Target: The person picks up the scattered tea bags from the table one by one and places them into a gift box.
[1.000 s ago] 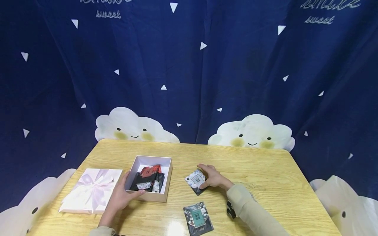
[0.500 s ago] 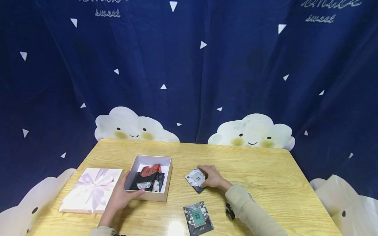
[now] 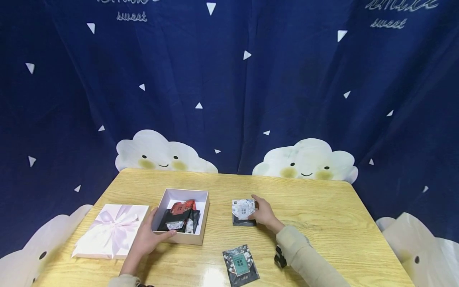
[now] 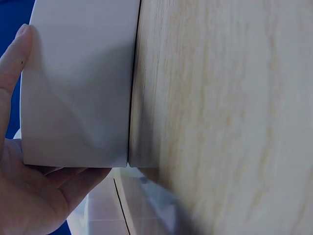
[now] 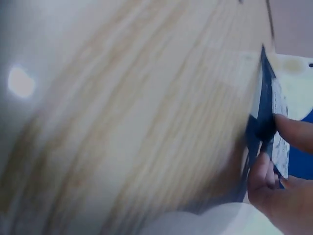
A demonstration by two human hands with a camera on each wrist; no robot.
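An open white box (image 3: 205, 217) stands left of centre in the head view, with red, black and floral sachets (image 3: 183, 209) lying overlapped in it. My left hand (image 3: 147, 237) grips its near left corner; in the left wrist view the thumb lies along the rim and the fingers bend round the side wall. To the right, my right hand (image 3: 264, 213) pinches a black tea sachet with a white floral print (image 3: 241, 211) at its right edge. The right wrist view shows that sachet (image 5: 266, 98) edge-on between thumb and fingers, tilted up off the table.
A white lid with a pale ribbon bow (image 3: 111, 231) lies left of the box. Nearer me, a black sachet with a green label (image 3: 241, 266) lies flat on the wooden table (image 3: 322, 223). Behind hangs a blue curtain (image 3: 229, 99) with cloud prints.
My right hand has drawn the floral sachet slightly right and away from me, turning it from slanted to square. The left hand and box have stayed put.
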